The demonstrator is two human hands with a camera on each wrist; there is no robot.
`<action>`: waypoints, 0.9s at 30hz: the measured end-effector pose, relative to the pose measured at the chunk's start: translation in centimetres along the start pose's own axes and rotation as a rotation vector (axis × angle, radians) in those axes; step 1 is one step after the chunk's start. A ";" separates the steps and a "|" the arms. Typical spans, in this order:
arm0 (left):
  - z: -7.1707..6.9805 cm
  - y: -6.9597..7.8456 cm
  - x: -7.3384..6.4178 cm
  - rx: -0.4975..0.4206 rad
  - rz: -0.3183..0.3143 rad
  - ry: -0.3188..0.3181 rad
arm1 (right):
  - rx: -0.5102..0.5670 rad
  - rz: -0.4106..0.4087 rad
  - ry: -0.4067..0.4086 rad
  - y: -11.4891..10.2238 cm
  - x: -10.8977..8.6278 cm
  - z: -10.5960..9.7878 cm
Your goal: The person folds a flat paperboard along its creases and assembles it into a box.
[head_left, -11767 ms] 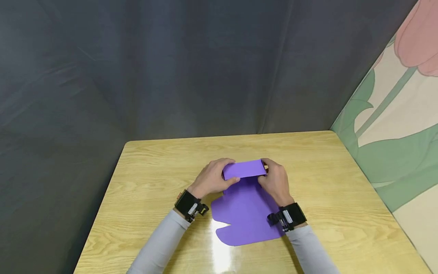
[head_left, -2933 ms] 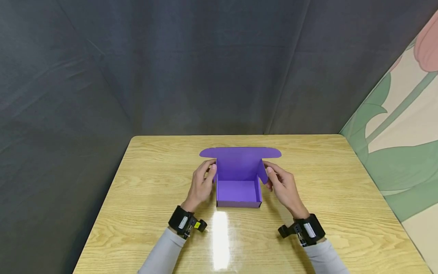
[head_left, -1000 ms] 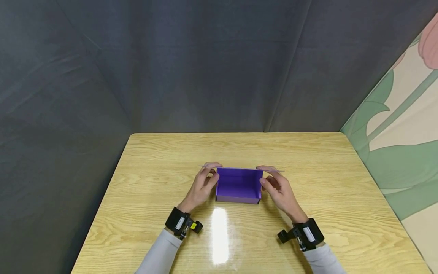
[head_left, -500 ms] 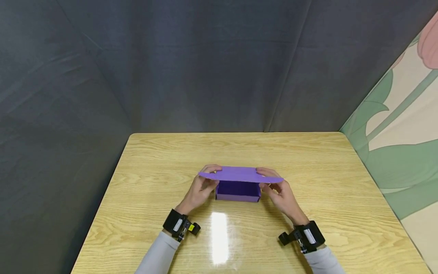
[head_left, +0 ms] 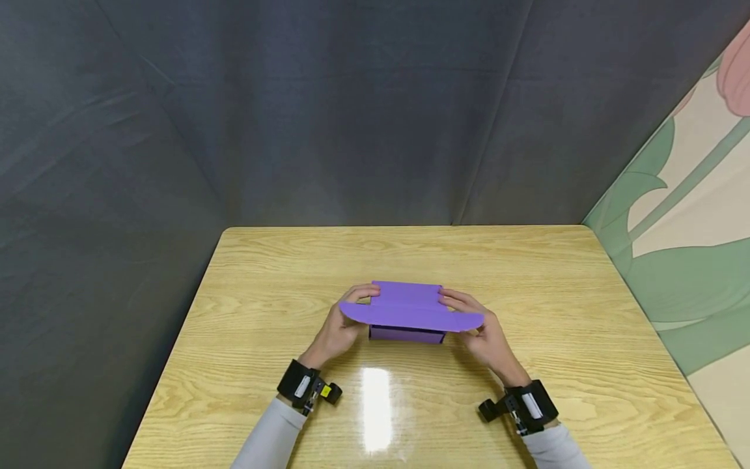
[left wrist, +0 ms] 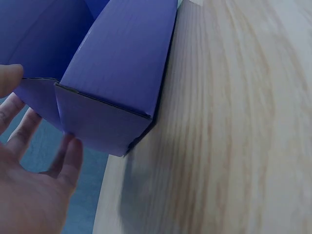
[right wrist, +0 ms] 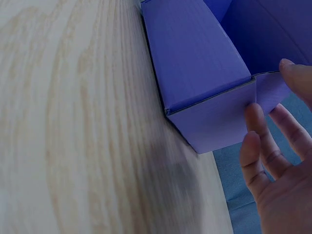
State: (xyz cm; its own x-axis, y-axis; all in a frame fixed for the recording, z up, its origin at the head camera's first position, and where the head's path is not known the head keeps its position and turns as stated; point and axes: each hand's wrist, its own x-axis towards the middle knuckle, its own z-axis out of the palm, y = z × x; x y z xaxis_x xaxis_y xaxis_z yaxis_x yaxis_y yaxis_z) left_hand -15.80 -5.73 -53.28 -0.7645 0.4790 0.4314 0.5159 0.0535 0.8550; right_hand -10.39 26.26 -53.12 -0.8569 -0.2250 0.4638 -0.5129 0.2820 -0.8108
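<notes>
A small purple cardboard box (head_left: 407, 335) stands on the table, its hinged lid (head_left: 407, 294) folded forward and partly lowered. The lid's front flap (head_left: 410, 317) juts toward me, with rounded ears sticking out at both sides. My left hand (head_left: 338, 331) holds the lid's left side, fingertips on top and the thumb mostly hidden under the flap. On the right side my right hand (head_left: 491, 337) holds the lid likewise. Both wrist views show a gap between the lid and the box front (left wrist: 122, 53), each thumb at a side flap's edge and other fingers along the outer side.
The wood-grain table (head_left: 281, 273) ends at a dark grey curtain (head_left: 351, 130) behind and to the left. A floral-patterned cloth (head_left: 685, 273) hangs at the right. A bright light reflection (head_left: 376, 407) lies on the tabletop before the box.
The flat purple sheet from earlier has become a box with walls. Lately the upright lid has swung forward and down over the box, front flap lower, both hands moving with it.
</notes>
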 end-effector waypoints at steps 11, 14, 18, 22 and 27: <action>-0.1 -0.5 -0.4 -0.013 0.027 -0.008 | 0.023 -0.042 -0.011 0.6 -0.4 0.2; -0.1 -0.7 -0.4 0.004 0.036 -0.006 | 0.050 -0.034 -0.016 0.7 -0.5 0.1; -0.2 -1.0 -0.5 -0.026 0.022 -0.019 | 0.091 -0.022 -0.019 1.0 -0.6 0.1; -0.3 -1.3 -0.7 -0.060 0.022 -0.034 | 0.101 -0.006 -0.041 1.2 -0.8 0.0; -0.5 -1.5 -0.8 -0.067 0.030 -0.054 | 0.135 0.018 -0.060 1.4 -1.1 0.1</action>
State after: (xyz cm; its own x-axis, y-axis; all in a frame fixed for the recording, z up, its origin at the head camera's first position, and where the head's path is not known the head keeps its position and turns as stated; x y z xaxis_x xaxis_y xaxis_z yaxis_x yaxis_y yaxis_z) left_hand -16.16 -6.64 -54.76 -0.7264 0.5262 0.4421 0.5096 -0.0193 0.8602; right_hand -10.16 26.79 -54.77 -0.8592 -0.2771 0.4300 -0.4825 0.1596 -0.8613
